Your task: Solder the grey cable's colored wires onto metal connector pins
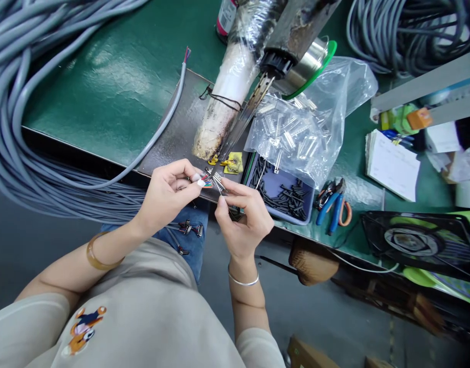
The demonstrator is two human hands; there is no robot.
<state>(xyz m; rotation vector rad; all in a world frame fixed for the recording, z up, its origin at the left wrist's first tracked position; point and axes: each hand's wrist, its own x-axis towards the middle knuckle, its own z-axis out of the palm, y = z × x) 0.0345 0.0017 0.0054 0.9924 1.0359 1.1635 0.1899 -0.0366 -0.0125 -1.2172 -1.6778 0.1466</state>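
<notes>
My left hand (168, 191) is closed in a pinch at the bench edge, holding thin coloured wires (208, 183) whose ends fan out past the fingertips. Small metal connector pieces (218, 180) lie close to these ends; whether they touch is too small to tell. My right hand (245, 212) is also pinched, with a thin silvery wire (219, 188) between thumb and forefinger. Just above both hands, a mounted soldering iron (240, 125) slants down, its tip close to the wires. A yellow sponge (235, 162) sits beside the tip.
Thick grey cable coils (12, 102) fill the left side. A plastic bag of metal connectors (292, 133) overlaps a blue tray (306, 217) of black pieces. Blue-handled cutters (336, 207), a black fan (415, 240) and a paper pad (394, 163) are to the right. A solder spool (309, 66) stands behind.
</notes>
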